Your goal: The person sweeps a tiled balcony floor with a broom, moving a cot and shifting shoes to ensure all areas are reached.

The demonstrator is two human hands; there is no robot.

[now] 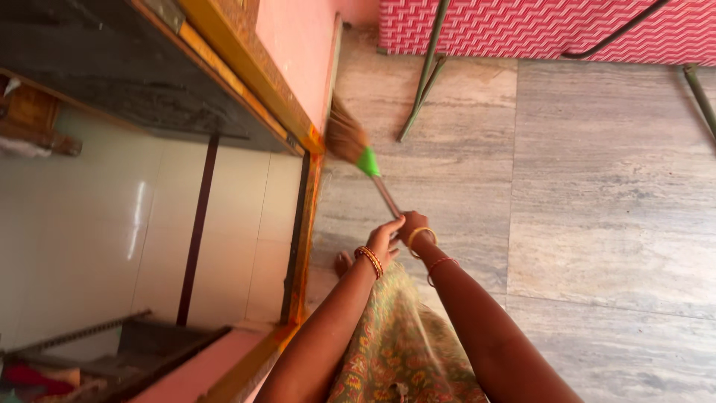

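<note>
We see a broom with a fan of dry straw-brown bristles, a glossy green plastic collar and a thin dark stick handle, its bristles down on the floor right by the door threshold. Both hands grasp the handle end: left hand with its grip curled round the stick, right hand clenched on it just beside, the two touching. Thin metal and bead bangles ring both wrists. Floor is smooth grey veined stone in big slabs. Threshold is painted wood, yellow-orange. Patterned green cloth hangs below the arms. Red-and-white zigzag woven surface at the top, thin green metal legs under it.
</note>
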